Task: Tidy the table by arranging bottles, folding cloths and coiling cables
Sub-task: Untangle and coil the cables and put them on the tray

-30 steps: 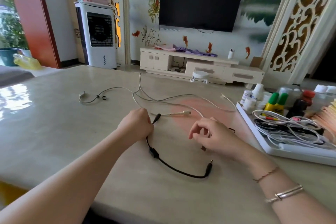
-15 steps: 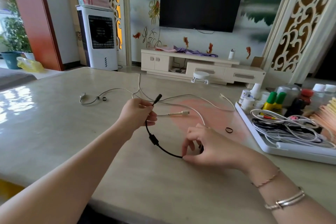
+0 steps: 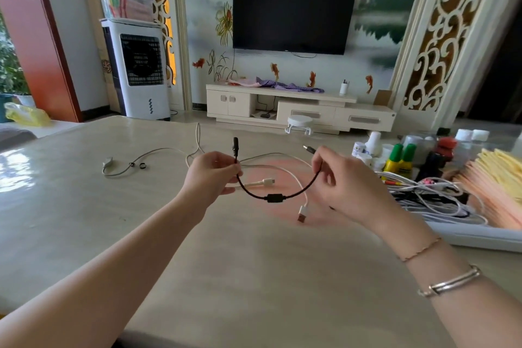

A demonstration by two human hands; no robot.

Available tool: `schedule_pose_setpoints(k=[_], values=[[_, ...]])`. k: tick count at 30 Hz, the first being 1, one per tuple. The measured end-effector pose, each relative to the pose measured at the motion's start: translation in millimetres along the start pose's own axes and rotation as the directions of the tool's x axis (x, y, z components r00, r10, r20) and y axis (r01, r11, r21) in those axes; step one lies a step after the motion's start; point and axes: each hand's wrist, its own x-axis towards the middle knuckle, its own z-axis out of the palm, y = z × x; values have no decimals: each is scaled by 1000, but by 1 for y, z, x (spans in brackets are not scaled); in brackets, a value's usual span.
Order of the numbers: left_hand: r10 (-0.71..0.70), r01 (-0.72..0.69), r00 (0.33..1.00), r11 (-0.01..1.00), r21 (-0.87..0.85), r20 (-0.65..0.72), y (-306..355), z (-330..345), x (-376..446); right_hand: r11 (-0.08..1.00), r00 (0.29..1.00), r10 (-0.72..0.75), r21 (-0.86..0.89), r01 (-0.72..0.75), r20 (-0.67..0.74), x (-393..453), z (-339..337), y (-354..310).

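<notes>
Black cable [image 3: 272,197] hangs off the bench [image 3: 113,220], left hand [image 3: 210,175] and right hand [image 3: 343,178] each with a pinch grip near one plug, probably so it can be looped.

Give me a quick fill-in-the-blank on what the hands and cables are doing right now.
1. The left hand and right hand hold the ends of a short ____ cable.
2. That cable sags between them in a ____ shape.
3. The white cable lies on the ____.

Missing words: black; U; table
</notes>
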Motion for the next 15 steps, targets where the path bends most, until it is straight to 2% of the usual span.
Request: schedule_pose_setpoints(k=[3,6,8,10,13,15], values=[[-100,111,989,988,-105,106,18,35,-1,959,975,217,199,-203,-47,-1,-32,35],[-172,256,936,931,-260,306,33,86,-6,872,898,432,291,-394,-78,-10,-65,79],[-183,291,907,924,-249,380,39,127,-11,821,833,547,247,-515,-80,-20,-84,112],[-202,312,888,924,-219,412,40,168,-17,783,781,620,130,-609,-73,-31,-97,142],[-234,339,870,923,-182,435,32,214,-21,747,746,664,0,-665,-49,-42,-107,166],[-237,292,883,953,-80,405,23,233,-22,730,740,672,-142,-668,-25,-46,-106,175]])
